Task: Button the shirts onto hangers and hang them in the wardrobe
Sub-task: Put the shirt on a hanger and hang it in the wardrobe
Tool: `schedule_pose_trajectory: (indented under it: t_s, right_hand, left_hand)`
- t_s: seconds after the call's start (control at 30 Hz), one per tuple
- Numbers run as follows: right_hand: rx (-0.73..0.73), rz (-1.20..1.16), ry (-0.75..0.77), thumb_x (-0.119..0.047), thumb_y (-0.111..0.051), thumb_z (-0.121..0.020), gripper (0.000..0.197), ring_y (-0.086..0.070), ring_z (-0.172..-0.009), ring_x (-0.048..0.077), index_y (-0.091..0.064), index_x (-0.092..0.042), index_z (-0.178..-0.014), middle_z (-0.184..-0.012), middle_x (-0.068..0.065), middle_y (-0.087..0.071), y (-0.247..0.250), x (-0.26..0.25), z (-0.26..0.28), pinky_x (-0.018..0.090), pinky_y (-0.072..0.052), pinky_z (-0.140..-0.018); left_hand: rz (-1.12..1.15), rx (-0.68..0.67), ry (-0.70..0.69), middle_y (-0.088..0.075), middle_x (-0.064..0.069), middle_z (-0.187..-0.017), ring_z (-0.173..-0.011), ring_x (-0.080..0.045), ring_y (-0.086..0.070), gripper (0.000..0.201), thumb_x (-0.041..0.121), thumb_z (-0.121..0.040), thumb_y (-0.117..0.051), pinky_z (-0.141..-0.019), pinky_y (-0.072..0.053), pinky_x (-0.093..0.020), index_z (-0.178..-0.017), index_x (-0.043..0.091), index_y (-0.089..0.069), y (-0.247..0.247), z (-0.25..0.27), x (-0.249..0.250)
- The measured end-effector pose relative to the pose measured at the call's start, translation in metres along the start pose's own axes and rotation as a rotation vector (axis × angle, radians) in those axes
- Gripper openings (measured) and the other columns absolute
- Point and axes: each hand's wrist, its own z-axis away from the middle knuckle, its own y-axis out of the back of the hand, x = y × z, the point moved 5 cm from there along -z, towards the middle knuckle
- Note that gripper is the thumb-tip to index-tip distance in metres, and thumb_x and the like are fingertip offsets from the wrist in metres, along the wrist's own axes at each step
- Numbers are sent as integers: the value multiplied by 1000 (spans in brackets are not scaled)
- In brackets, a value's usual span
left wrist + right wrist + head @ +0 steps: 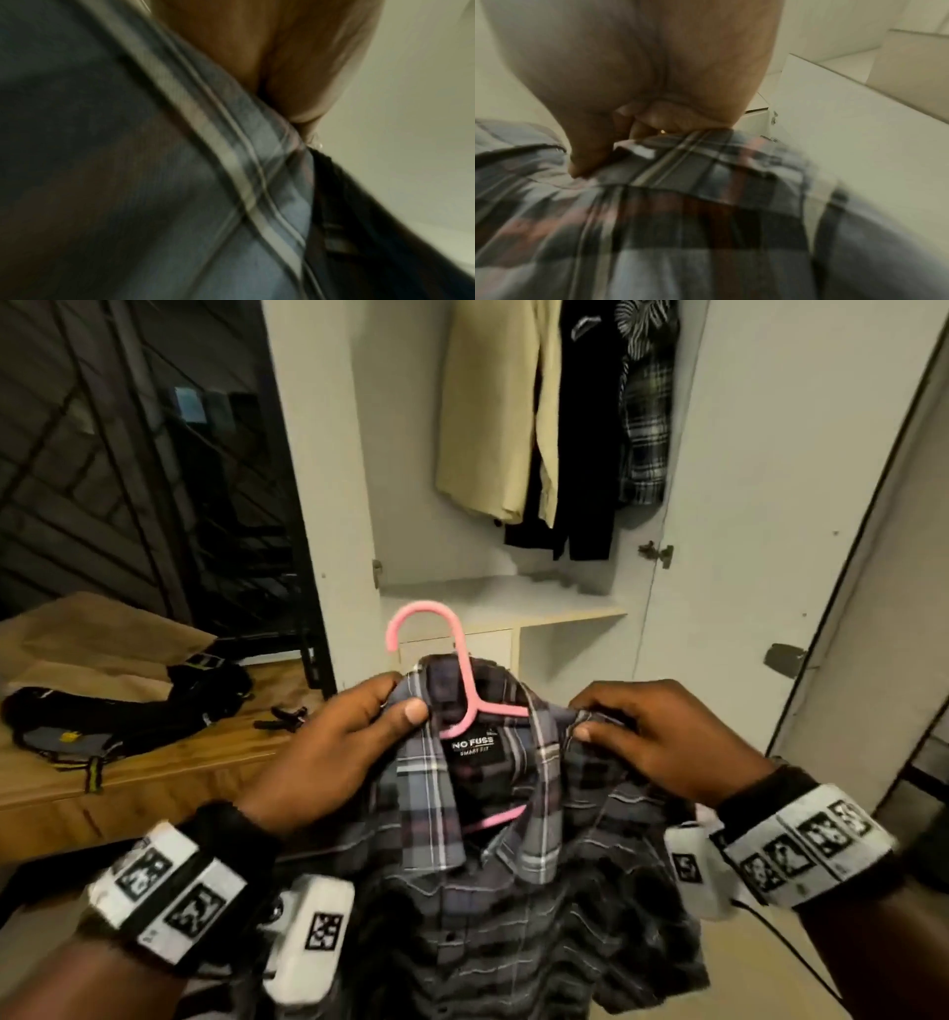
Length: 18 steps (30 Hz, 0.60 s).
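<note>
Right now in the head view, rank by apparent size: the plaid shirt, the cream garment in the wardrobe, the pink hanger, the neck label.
1. plaid shirt, though nearness to the camera inflates it
2. cream garment
3. pink hanger, partly hidden inside the shirt
4. neck label

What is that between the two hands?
In the head view, the plaid shirt's open collar and pink hanger lie between left hand and right hand.

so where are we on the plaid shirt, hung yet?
Not yet. Done: the pink hanger already sits inside the plaid shirt, and a cream shirt and two dark garments hang in the wardrobe. In hand: left hand and right hand each pinch the collar. Left: close the open collar, then hang it. Lower buttons are too blurred to judge.
</note>
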Motion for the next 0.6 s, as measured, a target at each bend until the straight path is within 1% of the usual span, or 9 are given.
schedule_pose_trajectory:
  t_s: [0.07, 0.1, 0.17, 0.23, 0.3, 0.37, 0.43, 0.53, 0.6]
  right_hand:
    - [11, 11, -51, -28, -63, -97, 5, -65, -85, 2, -67, -30, -99, -89, -17, -70, 9, 16, -1, 36, -53, -78]
    - [14, 18, -72, -29, -62, -98, 4, -65, -86, 2, -65, -31, -97, -89, -18, -69, 12, 24, -1, 35, -53, -78]
    - [21, 67, -120, -33, -60, -98, 4, -64, -86, 2, -62, -36, -97, -90, -20, -68, 17, 44, -1, 36, -53, -78]
    - [11, 134, -163, -42, -53, -98, 5, -63, -86, 2, -58, -41, -97, -90, -21, -66, 17, 62, -1, 36, -52, -77]
    - [28, 182, -205, -50, -45, -95, 12, -61, -84, 1, -55, -43, -97, -90, -22, -64, 21, 82, -6, 37, -52, -75]
    - [60, 223, -245, -54, -42, -94, 17, -60, -82, 1, -54, -42, -96, -88, -21, -64, 28, 103, -17, 39, -52, -74]
    - [97, 235, -276, -57, -40, -92, 22, -60, -80, 3, -54, -40, -94, -86, -18, -64, 38, 127, -31, 42, -53, -72]
    - [166, 248, -276, -48, -47, -96, 13, -61, -79, 3, -54, -39, -91, -83, -18, -64, 60, 164, -53, 42, -53, -71]
    - [219, 230, -276, -36, -55, -98, 10, -62, -78, 2, -55, -40, -89, -82, -20, -65, 75, 190, -70, 40, -53, -71]
  left_hand:
    - [-32, -168, 78, -68, 40, -96, -106, 15, -62, 36, 40, -104, -36, -86, -43, -2, -110, 49, -69, -13, -27, -3]
    - [-64, -247, 110, -63, 48, -91, -102, 23, -58, 41, 51, -100, -29, -83, -40, 3, -100, 58, -69, -20, -37, -12]
    - [-118, -347, 129, -65, 45, -94, -99, 26, -56, 55, 70, -94, -21, -91, -41, -1, -97, 51, -73, -29, -59, -30]
    - [-85, -265, 32, -66, 35, -118, -115, 17, -55, 54, 75, -95, -30, -108, -41, -20, -118, 46, -69, -33, -83, -49]
    - [46, -208, -29, -62, 28, -132, -128, 8, -52, 40, 61, -100, -43, -113, -39, -28, -130, 44, -63, -45, -108, -52]
    - [123, -307, -59, -65, 19, -132, -127, 0, -56, 36, 47, -101, -50, -110, -43, -30, -132, 35, -63, -66, -130, -46]
    - [176, -312, -74, -68, 13, -128, -124, -4, -60, 35, 37, -101, -50, -107, -45, -27, -132, 28, -63, -79, -159, -51]
    - [225, -204, -91, -71, 4, -125, -121, -12, -63, 32, 20, -101, -50, -103, -46, -25, -128, 14, -65, -86, -212, -70]
    - [158, -192, -139, -71, 1, -124, -120, -15, -63, 29, 13, -101, -54, -104, -48, -29, -128, 15, -64, -98, -247, -79]
